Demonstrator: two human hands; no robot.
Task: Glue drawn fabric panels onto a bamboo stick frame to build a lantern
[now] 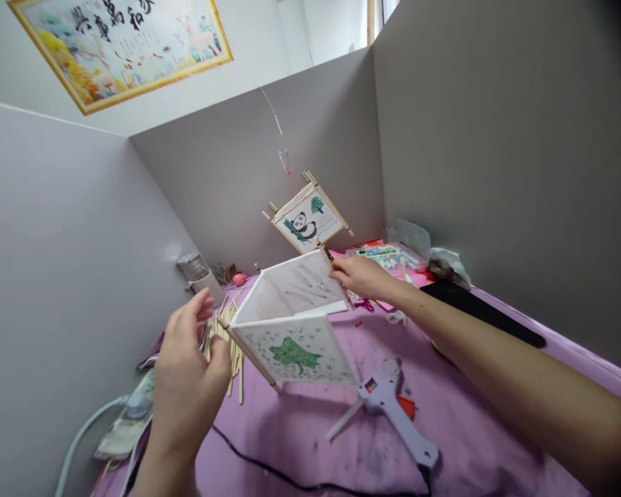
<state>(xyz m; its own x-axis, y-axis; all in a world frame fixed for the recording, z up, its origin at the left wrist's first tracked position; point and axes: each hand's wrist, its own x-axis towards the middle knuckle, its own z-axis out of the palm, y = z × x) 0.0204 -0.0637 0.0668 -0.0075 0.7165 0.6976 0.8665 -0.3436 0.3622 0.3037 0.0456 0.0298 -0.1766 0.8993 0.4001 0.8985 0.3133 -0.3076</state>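
Observation:
I hold a paper lantern frame tilted above the purple table. It is made of white paper panels on thin wooden sticks; the front panel bears a green drawing. My left hand pinches its near-left stick, fingers closed on the wood. My right hand grips the far top stick of the same frame. A finished panda lantern hangs on a thread just behind.
A lilac glue gun rests on its stand on the purple cloth, its black cord trailing left. Loose wooden sticks lie under the frame. Grey partition walls enclose three sides. Craft supplies and a black strip sit at the right.

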